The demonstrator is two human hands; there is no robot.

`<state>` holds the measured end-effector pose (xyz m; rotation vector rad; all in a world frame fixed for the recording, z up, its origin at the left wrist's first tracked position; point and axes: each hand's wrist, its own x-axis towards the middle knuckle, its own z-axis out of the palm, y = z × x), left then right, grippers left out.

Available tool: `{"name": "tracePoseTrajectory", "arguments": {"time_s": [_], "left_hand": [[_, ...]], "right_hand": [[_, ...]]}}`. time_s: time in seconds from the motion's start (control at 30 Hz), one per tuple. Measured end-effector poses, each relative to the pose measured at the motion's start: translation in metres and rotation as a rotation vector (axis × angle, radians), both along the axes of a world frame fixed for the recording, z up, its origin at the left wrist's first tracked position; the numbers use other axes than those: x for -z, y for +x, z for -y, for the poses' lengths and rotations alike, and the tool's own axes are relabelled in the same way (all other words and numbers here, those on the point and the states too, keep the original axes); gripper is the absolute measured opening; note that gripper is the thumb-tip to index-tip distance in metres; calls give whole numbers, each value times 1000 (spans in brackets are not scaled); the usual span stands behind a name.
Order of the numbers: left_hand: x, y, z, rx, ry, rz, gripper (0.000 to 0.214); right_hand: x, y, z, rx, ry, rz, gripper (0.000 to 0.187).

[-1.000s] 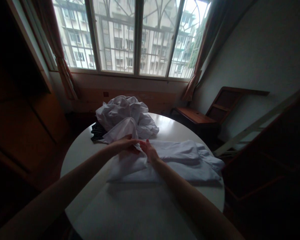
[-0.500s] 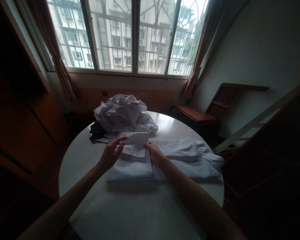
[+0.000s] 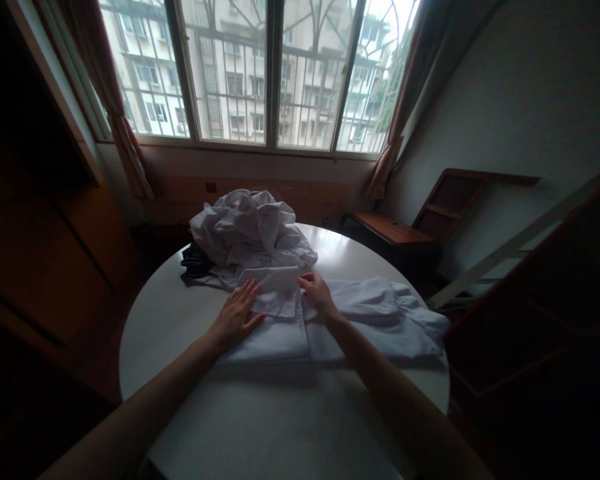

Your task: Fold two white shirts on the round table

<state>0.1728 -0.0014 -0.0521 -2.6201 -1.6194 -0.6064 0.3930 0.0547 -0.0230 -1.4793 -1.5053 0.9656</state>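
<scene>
A white shirt (image 3: 330,327) lies partly folded on the round white table (image 3: 260,427). A folded white flap (image 3: 276,292) rests on its left part. My left hand (image 3: 236,315) lies flat on the cloth at the flap's left edge, fingers stretched out. My right hand (image 3: 318,293) rests at the flap's right edge, fingertips on the cloth; whether they pinch it I cannot make out.
A crumpled heap of white clothes (image 3: 250,232) sits at the table's far side, with a dark garment (image 3: 194,263) under its left edge. A wooden chair (image 3: 405,230) stands to the right. A barred window (image 3: 260,73) and dark cabinets (image 3: 35,220) surround the table.
The cloth that both hands held up has been laid down as a flat folded flap on the shirt. Both hands now rest at its edges.
</scene>
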Motion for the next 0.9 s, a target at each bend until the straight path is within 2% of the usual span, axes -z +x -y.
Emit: {"name": "tracePoseTrajectory", "arguments": {"time_s": [0.07, 0.13, 0.23, 0.4, 0.53, 0.7, 0.9], "left_hand": [[-3, 2, 1, 37, -48, -37, 68], [-4, 3, 1, 35, -105, -62, 67], [-5, 5, 1, 42, -124, -64, 65], [-4, 4, 3, 45, -37, 28, 52], [-4, 5, 6, 143, 76, 145, 37], [-9, 7, 10, 226, 167, 213, 22], [-12, 9, 14, 293, 104, 202, 23]], "right_hand": [[-8, 7, 1, 22, 35, 265, 21], [-12, 11, 3, -122, -46, 423, 29], [-13, 12, 8, -296, -138, 478, 35], [-14, 13, 11, -434, -182, 313, 18], [-16, 17, 11, -503, -255, 133, 17], [-17, 16, 11, -464, -280, 81, 16], [-17, 15, 11, -445, -304, 79, 16]]}}
